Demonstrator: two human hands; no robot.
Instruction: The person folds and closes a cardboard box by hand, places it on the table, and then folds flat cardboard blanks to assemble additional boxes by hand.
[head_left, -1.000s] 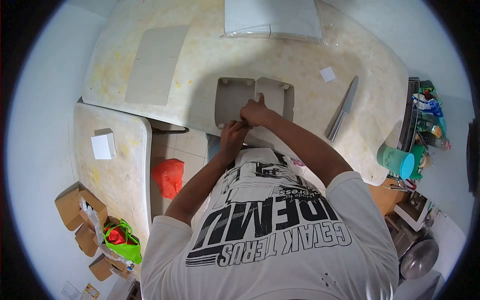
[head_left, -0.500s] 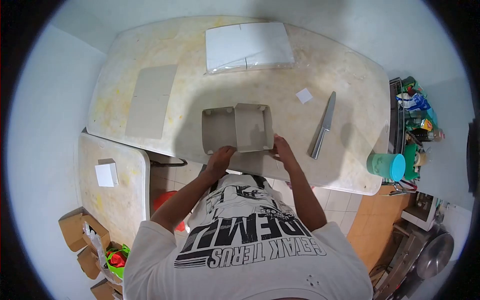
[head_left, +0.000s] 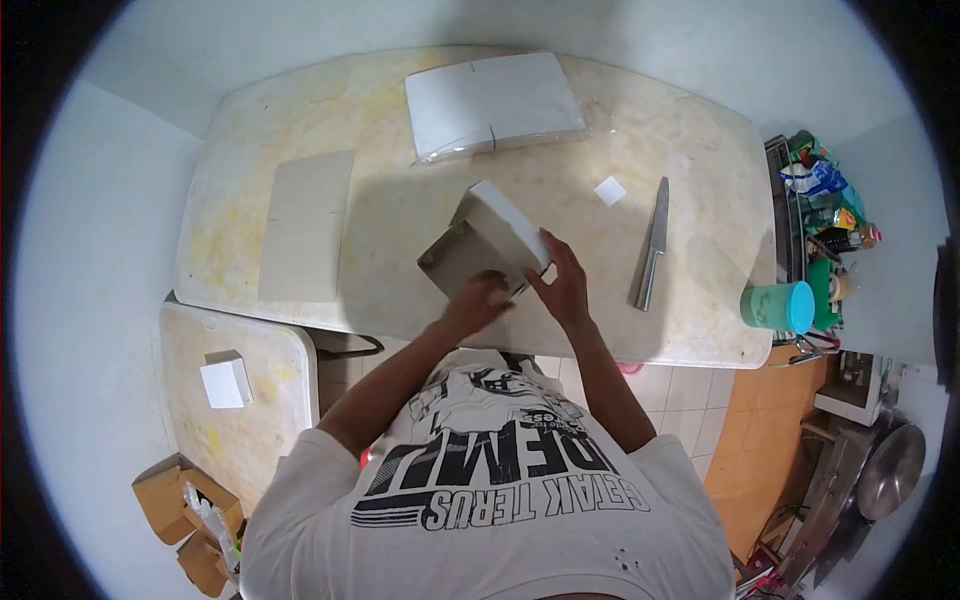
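Observation:
A small cardboard box (head_left: 450,262), grey-brown inside and white outside, sits turned at an angle near the front of the table. Its lid (head_left: 508,225) stands partly raised on the right side. My right hand (head_left: 562,285) grips the lid's near right corner, thumb on one side and fingers on the other. At the box's near wall, my left hand (head_left: 480,303) is closed over the edge, with fingertips reaching inside; they are partly hidden. Left of the box lies a flat grey cardboard sheet (head_left: 305,228).
A plastic-wrapped stack of white sheets (head_left: 495,105) lies at the back of the table (head_left: 390,190). To the right are a white paper square (head_left: 610,191), a knife (head_left: 653,245) and a teal-lidded container (head_left: 778,306). A small white box (head_left: 227,384) rests on the lower left table.
The box, spread open before, has been turned and its right half lifted up and inward. My right hand has risen with the lid; my left hand has shifted right along the near edge.

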